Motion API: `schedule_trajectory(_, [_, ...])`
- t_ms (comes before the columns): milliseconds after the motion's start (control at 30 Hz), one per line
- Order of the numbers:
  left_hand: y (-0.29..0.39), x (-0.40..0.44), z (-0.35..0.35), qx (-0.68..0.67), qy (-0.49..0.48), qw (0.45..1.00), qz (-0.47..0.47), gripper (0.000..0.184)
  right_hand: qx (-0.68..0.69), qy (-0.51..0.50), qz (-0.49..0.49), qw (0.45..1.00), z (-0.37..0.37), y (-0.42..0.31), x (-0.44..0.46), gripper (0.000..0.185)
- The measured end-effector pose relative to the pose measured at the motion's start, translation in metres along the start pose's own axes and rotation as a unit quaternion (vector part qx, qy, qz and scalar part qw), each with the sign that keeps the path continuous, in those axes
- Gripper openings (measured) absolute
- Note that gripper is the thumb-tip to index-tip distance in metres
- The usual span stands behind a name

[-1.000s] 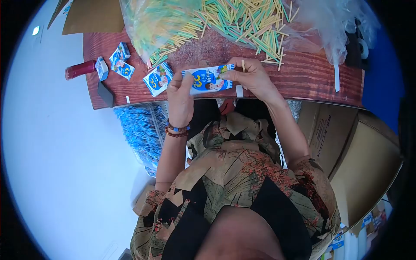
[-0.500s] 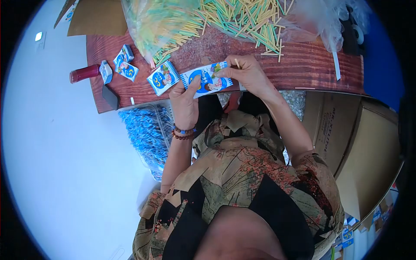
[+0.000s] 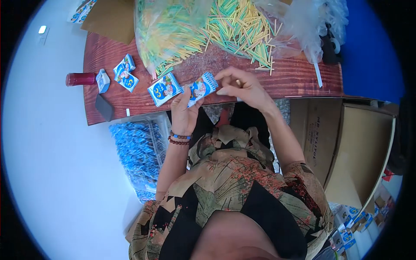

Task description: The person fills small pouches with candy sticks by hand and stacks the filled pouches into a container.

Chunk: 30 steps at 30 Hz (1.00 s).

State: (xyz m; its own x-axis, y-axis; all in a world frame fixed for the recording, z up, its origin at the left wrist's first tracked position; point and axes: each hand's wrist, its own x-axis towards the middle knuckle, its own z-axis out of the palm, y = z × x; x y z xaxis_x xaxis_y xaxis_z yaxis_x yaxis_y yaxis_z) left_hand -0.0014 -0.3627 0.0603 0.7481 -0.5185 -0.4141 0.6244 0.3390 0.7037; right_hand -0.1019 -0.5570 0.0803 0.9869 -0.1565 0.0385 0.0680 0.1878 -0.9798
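My left hand (image 3: 185, 113) is closed on a blue-and-white printed packet (image 3: 202, 89), thumb on top, at the table's front edge. The packet looks folded over and tilts up to the right. Just off its right end is my right hand (image 3: 246, 89), thumb and forefinger apart. A small yellowish spot shows among its curled other fingers; I cannot tell whether it is a ring or a stick piece. Flat beside my left fingertips lies a similar packet (image 3: 164, 89). Farther left, two more small packets (image 3: 126, 81) overlap.
Pale yellow and green sticks (image 3: 242, 28) spill from a clear plastic bag (image 3: 173, 30) at the back. Leftward are a red-capped bottle (image 3: 81, 79), a dark flat object (image 3: 104, 108) and a cardboard flap (image 3: 110, 19). Below the edge stand a bin of blue wrappers (image 3: 136, 151) and a cardboard box (image 3: 318, 134).
The packet in my left hand was stretched flat between both hands; now it looks shorter and folded. My right hand has let go of its end. The whole view has shifted slightly.
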Motion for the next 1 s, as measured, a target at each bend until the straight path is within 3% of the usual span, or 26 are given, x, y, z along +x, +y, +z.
schedule_trajectory(67, [-0.002,-0.001,-0.003,-0.004,-0.013,1.000,-0.002,0.015,0.019,-0.008,0.005,1.000,0.010,0.011,0.001,0.022])
schedule_trajectory(133, [0.000,-0.002,0.001,0.000,-0.026,1.000,0.007,0.016,-0.070,-0.051,-0.026,0.996,0.018,0.020,0.006,0.018])
schedule_trajectory(233, [0.001,-0.004,-0.003,0.014,-0.032,0.999,0.024,0.017,-0.104,-0.060,0.018,0.993,0.020,0.011,0.008,0.017])
schedule_trajectory(367, [-0.006,0.005,-0.006,0.017,-0.002,0.999,0.049,0.018,-0.118,0.008,0.027,0.993,0.009,0.009,0.016,0.018])
schedule_trajectory(433, [-0.010,0.015,-0.011,-0.001,-0.009,0.998,0.055,0.019,-0.298,0.132,-0.002,0.945,-0.008,0.004,0.031,0.018])
schedule_trajectory(500, [-0.011,0.017,-0.012,0.018,-0.031,0.997,0.061,0.020,-0.354,0.136,0.054,0.924,-0.034,0.001,0.050,0.019])
schedule_trajectory(567, [-0.011,0.016,-0.009,0.029,-0.019,0.997,0.069,0.020,-0.435,0.184,-0.101,0.876,-0.062,0.016,0.067,0.020])
schedule_trajectory(600, [-0.011,0.016,-0.010,0.029,-0.021,0.997,0.067,0.019,-0.440,0.186,-0.101,0.873,-0.069,0.005,0.067,0.020])
schedule_trajectory(667, [-0.012,0.018,-0.018,0.021,-0.025,0.997,0.064,0.016,-0.525,0.236,-0.113,0.810,-0.083,-0.023,0.062,0.021])
schedule_trajectory(733, [-0.013,0.020,-0.020,0.013,-0.023,0.998,0.060,0.016,-0.547,0.234,-0.072,0.800,-0.100,-0.029,0.050,0.023])
schedule_trajectory(800, [-0.013,0.020,-0.020,0.016,-0.014,0.998,0.054,0.016,-0.615,0.205,0.138,0.749,-0.094,-0.034,0.030,0.025])
schedule_trajectory(867, [-0.013,0.019,-0.023,0.015,-0.021,0.998,0.053,0.016,-0.626,0.196,0.120,0.745,-0.098,-0.011,0.012,0.035])
schedule_trajectory(933, [-0.014,0.021,-0.024,0.017,-0.029,0.998,0.051,0.016,-0.645,0.279,0.117,0.702,-0.082,-0.005,0.002,0.046])
schedule_trajectory(1000, [-0.013,0.020,-0.025,0.023,-0.037,0.998,0.043,0.017,-0.664,0.287,0.147,0.675,-0.069,-0.006,0.006,0.051])
